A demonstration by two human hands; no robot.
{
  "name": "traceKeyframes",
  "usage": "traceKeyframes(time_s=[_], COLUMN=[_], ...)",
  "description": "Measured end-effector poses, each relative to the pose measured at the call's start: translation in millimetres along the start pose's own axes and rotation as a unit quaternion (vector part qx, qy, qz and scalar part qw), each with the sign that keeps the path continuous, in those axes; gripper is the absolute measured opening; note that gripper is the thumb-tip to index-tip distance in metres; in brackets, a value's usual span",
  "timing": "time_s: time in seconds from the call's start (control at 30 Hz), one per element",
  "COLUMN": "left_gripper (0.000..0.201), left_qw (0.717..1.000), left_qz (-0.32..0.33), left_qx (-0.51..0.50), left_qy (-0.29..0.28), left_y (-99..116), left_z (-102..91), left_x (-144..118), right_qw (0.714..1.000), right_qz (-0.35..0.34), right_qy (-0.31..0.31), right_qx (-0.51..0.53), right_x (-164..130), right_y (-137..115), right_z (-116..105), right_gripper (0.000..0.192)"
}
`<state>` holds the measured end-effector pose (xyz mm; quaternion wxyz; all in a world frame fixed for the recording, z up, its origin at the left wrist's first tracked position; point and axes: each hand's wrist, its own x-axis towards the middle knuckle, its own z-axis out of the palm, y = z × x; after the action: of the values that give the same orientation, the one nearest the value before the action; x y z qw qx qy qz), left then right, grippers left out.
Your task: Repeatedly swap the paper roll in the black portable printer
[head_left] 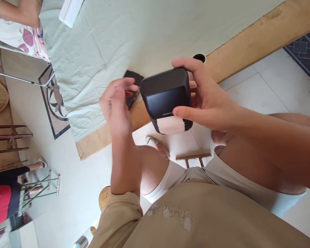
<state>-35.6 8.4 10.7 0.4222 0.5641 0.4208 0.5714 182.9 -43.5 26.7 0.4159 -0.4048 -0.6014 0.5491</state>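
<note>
A black label printer (166,98) with small lettering on its front is held up near the table's edge. Across its lower face runs a pale, pinkish strip (171,124) with jagged ends. My right hand (201,93) grips the printer from the right, thumb on the front and index finger at the top corner; the other fingers are partly hidden behind it. To the left, my left hand (119,100) is slightly blurred, its fingers apart and partly bent, with fingertips close to the printer's left corner. A dark phone (130,76) lies behind that hand, partly covered by it.
A pale green cloth (98,38) covers the wooden-edged table (250,41). On it are a white object (71,12) at the top and a dark-topped round item (199,57) by the edge. Another person's arm (20,13) is at upper left; a metal-framed stool (40,189) stands at left.
</note>
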Motion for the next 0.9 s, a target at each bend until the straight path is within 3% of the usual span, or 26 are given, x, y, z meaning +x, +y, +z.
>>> traceKeyframes(time_s=[0.07, 0.13, 0.17, 0.27, 0.37, 0.5, 0.67, 0.77, 0.9], left_gripper=[0.017, 0.016, 0.02, 0.025, 0.021, 0.021, 0.049, 0.047, 0.053], left_qw=[0.996, 0.972, 0.955, 0.922, 0.924, 0.938, 0.942, 0.94, 0.936], left_qz=[0.07, 0.132, 0.118, -0.048, -0.138, -0.163, -0.186, -0.197, -0.19], left_qx=[0.043, 0.166, 0.243, 0.367, 0.348, 0.303, 0.281, 0.274, 0.29], left_qy=[0.044, 0.098, 0.118, 0.116, 0.081, 0.045, -0.004, -0.045, -0.052], left_y=[-2.4, -5.8, -7.0, -5.6, 0.6, 5.3, 6.1, 9.2, 11.9], left_z=[-23.0, -47.2, -58.0, -79.1, -84.4, -84.5, -87.8, -87.8, -86.5], left_x=[8.1, 14.9, 17.1, 18.2, 14.1, 10.0, 9.9, 10.1, 10.2], right_qw=[1.0, 1.0, 1.0, 0.999, 0.999, 0.999, 0.999, 0.999, 1.0], right_qz=[0.014, 0.022, 0.026, 0.031, 0.027, 0.026, 0.042, 0.035, 0.026], right_qy=[0.002, 0.009, 0.013, 0.026, 0.021, 0.003, -0.006, -0.016, -0.015], right_qx=[0.005, 0.009, 0.007, 0.0, 0.001, -0.019, -0.001, -0.003, -0.003], right_x=[-0.9, -1.2, -1.1, -0.8, -1.4, -3.0, -3.6, -3.0, -2.5], right_y=[3.3, 7.4, 9.5, 15.9, 21.1, 23.3, 23.0, 25.2, 27.7], right_z=[-1.9, -4.2, -5.5, -9.4, -11.8, -10.1, -6.7, -7.9, -9.0], right_gripper=[0.074, 0.073, 0.074, 0.075, 0.075, 0.073, 0.074, 0.076, 0.076])
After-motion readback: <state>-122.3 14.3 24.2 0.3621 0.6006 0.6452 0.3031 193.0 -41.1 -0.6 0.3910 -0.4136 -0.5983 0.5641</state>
